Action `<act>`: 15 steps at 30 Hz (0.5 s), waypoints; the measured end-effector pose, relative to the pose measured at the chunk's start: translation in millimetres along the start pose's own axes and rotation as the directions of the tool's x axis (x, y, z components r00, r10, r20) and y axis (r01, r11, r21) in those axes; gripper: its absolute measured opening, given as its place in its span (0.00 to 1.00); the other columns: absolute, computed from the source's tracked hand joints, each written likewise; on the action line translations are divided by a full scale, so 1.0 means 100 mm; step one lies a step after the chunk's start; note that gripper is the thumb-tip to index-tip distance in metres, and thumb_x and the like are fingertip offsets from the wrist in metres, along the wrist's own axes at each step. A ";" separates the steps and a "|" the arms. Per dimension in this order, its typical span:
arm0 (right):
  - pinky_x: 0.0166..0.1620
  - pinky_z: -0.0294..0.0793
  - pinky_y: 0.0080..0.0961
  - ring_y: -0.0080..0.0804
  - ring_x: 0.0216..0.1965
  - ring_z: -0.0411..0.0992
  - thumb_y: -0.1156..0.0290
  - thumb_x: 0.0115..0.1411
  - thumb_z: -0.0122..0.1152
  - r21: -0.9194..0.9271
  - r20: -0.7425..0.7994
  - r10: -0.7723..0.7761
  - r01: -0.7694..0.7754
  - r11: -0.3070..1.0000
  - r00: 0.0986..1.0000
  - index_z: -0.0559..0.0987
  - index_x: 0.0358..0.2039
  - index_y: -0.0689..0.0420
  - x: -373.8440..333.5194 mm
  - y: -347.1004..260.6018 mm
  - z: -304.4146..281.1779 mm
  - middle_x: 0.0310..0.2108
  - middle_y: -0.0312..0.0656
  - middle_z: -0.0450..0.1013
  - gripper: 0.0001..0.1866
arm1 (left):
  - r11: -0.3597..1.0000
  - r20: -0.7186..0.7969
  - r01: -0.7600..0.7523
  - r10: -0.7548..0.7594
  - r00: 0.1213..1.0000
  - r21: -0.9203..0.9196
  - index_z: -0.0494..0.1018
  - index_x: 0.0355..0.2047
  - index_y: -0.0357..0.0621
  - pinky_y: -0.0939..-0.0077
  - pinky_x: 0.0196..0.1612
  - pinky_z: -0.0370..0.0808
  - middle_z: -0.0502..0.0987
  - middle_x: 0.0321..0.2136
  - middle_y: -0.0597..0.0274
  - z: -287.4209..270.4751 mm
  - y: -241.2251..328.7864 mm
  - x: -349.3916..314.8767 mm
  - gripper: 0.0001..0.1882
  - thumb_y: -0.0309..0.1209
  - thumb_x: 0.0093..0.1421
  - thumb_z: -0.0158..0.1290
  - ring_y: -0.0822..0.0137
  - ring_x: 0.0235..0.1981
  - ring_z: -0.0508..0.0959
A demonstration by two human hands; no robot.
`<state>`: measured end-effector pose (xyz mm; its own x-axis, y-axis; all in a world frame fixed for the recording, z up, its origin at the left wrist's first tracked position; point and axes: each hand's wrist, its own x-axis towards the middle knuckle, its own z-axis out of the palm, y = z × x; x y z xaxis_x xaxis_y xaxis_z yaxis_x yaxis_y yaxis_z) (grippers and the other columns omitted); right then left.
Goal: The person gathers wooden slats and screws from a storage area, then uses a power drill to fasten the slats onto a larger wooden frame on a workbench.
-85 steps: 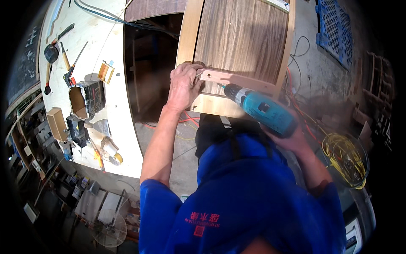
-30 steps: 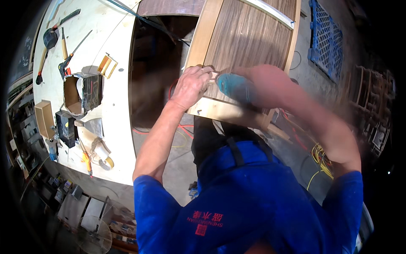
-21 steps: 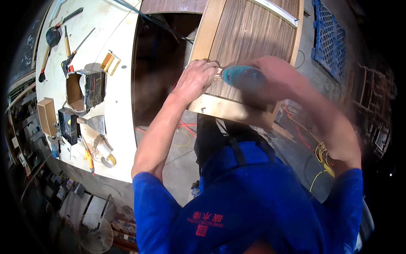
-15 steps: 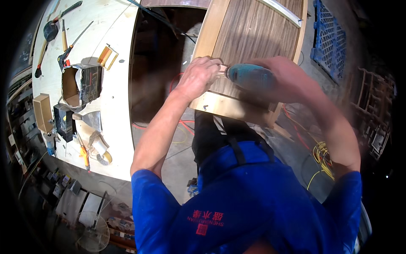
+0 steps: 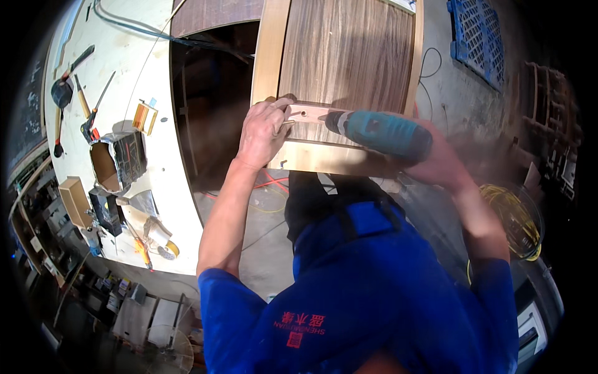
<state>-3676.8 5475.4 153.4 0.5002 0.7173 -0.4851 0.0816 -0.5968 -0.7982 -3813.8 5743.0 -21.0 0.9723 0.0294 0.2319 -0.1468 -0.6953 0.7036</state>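
Observation:
My right hand [image 5: 433,163] is closed round the grip of a teal cordless drill [image 5: 386,134]; the drill's body hides most of the fingers. Its black chuck and bit point left at a narrow pale wooden strip [image 5: 315,113], which has a small dark hole near its left end. My left hand [image 5: 261,134] grips that end of the strip, fingers curled over it. Something thin and light sticks out by the fingertips, too small to name. Beneath both hands lies a framed cabinet panel [image 5: 349,59], dark wood grain inside a light wood frame.
On the left, a white work table [image 5: 171,206] carries a torn black box [image 5: 128,159], a mallet [image 5: 62,93], screwdrivers, an orange-handled tool [image 5: 141,249] and a tape roll [image 5: 168,250]. A blue plastic pallet [image 5: 476,40] and coiled yellow cable [image 5: 511,218] are at the right.
The drill has drawn back to the right from my left hand, baring the hole in the strip. My view has shifted, and both hands appear slightly lower in it.

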 end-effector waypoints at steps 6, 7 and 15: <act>0.56 0.73 0.29 0.39 0.49 0.79 0.79 0.52 0.64 0.050 0.025 0.038 -0.039 0.998 0.999 0.77 0.56 0.57 -0.04 0.09 -0.03 0.48 0.48 0.80 0.27 | 1.000 -0.010 0.028 -0.028 1.000 -0.005 0.59 0.21 0.42 0.64 0.38 0.74 0.83 0.43 0.57 0.02 0.05 0.05 0.23 0.21 0.47 0.68 0.54 0.34 0.77; 0.56 0.73 0.29 0.39 0.49 0.79 0.79 0.53 0.65 0.071 0.034 0.049 -0.052 0.996 0.998 0.77 0.56 0.56 -0.04 0.04 -0.05 0.48 0.48 0.80 0.27 | 0.999 -0.005 0.032 -0.032 0.999 0.001 0.59 0.21 0.42 0.64 0.38 0.74 0.83 0.43 0.57 0.01 0.06 0.06 0.23 0.21 0.47 0.68 0.54 0.34 0.77; 0.58 0.72 0.29 0.36 0.52 0.78 0.75 0.54 0.70 0.170 0.061 -0.023 0.013 0.985 0.998 0.76 0.58 0.56 -0.03 0.06 -0.12 0.52 0.48 0.79 0.28 | 0.999 0.013 -0.035 0.034 0.999 0.036 0.59 0.23 0.42 0.63 0.38 0.74 0.82 0.45 0.56 -0.01 0.07 0.06 0.23 0.18 0.44 0.68 0.54 0.33 0.77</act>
<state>-3667.6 5465.0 154.0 0.4450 0.7516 -0.4869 -0.0600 -0.5175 -0.8536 -3809.2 5739.1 -14.0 0.9690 -0.0040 0.2471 -0.1739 -0.7212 0.6705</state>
